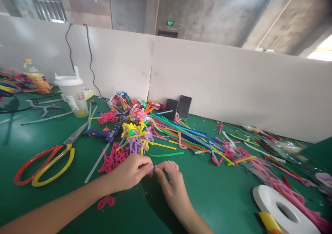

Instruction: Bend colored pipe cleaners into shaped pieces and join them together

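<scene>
My left hand (131,171) and my right hand (172,183) meet above the green table. Between their fingertips is a small purple pipe cleaner piece (150,172), pinched from both sides and mostly covered by the fingers. Just behind my left hand lie bent pink pipe cleaner shapes (114,158). Beyond them is a pile of yellow and purple pipe cleaner shapes (136,137). A short green pipe cleaner (167,154) rests behind my right hand. One loose pink shape (106,202) sits below my left forearm.
Large scissors (53,161) lie at left, near a glue gun (105,133) and a lidded cup (74,97). Long coloured pipe cleaners (186,133) spread behind my hands. Two phones (184,107) lean against the white partition (233,85). A white tape roll (269,199) is at right.
</scene>
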`<state>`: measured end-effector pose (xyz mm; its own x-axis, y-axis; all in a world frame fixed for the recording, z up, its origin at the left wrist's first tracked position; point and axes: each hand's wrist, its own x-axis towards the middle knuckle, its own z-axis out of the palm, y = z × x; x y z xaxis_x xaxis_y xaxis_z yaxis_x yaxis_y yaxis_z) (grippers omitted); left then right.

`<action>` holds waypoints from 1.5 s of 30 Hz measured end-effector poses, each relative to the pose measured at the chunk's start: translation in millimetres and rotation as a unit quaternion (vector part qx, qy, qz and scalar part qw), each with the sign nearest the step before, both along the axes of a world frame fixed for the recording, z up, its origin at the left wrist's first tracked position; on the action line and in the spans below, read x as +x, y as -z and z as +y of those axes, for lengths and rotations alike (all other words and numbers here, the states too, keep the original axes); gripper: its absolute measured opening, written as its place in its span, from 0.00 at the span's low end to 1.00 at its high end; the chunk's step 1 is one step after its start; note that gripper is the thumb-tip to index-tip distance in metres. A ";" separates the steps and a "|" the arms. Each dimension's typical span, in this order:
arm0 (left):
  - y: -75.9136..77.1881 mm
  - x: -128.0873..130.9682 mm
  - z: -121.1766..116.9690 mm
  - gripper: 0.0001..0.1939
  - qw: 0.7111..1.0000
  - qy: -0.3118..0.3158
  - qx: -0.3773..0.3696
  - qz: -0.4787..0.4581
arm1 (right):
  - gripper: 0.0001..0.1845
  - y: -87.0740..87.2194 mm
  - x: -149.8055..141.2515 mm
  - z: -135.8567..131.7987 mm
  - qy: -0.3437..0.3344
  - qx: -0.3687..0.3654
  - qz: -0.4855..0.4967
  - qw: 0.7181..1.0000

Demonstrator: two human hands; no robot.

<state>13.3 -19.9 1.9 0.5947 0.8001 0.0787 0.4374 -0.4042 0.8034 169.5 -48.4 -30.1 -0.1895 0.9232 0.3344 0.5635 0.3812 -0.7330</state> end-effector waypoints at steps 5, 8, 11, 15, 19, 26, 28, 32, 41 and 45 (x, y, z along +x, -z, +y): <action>0.1 -1.1 0.6 0.15 1.000 -0.014 -0.009 -0.006 | 0.07 -0.3 -1.2 1.1 0.000 0.015 -0.005 1.000; 3.3 -0.9 1.9 0.15 0.997 -0.017 -0.065 -0.028 | 0.04 0.4 -1.4 -0.6 0.017 0.042 -0.013 0.999; 6.3 -0.1 3.1 0.14 0.988 -0.011 -0.146 -0.058 | 0.03 -0.8 -1.4 -2.1 0.024 0.067 -0.025 0.997; 6.7 0.0 3.3 0.11 0.975 0.005 -0.206 -0.084 | 0.05 -4.2 -1.7 -4.3 0.005 0.099 -0.048 0.994; 10.4 0.7 2.4 0.11 0.948 -0.002 -0.279 -0.155 | 0.07 -4.0 0.1 -7.3 -0.003 0.173 -0.096 0.980; 12.0 0.7 0.3 0.11 0.955 -0.002 -0.261 -0.141 | 0.08 -3.6 3.6 -1.8 -0.044 0.109 -0.037 0.992; 7.0 -0.5 -0.5 0.11 0.993 -0.011 -0.099 -0.061 | 0.08 -4.5 2.9 1.9 -0.052 -0.016 0.064 0.996; -0.8 -1.8 -1.6 0.11 0.996 -0.026 0.078 0.017 | 0.09 -6.7 3.2 6.6 -0.092 -0.129 0.167 0.973; 4.7 -1.5 3.5 0.12 0.985 -0.002 -0.166 -0.038 | 0.06 -5.8 1.7 -1.2 -0.068 0.034 -0.047 0.996; 3.3 -1.4 2.8 0.12 0.994 0.003 -0.110 -0.006 | 0.05 -1.6 0.8 -2.3 -0.066 0.153 -0.177 0.970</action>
<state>11.8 -17.1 -1.4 0.5994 0.7953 -0.0907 0.4260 -0.2210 0.8773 170.3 -50.7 -28.5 -0.4518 0.7512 0.4812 0.6911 0.6358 -0.3437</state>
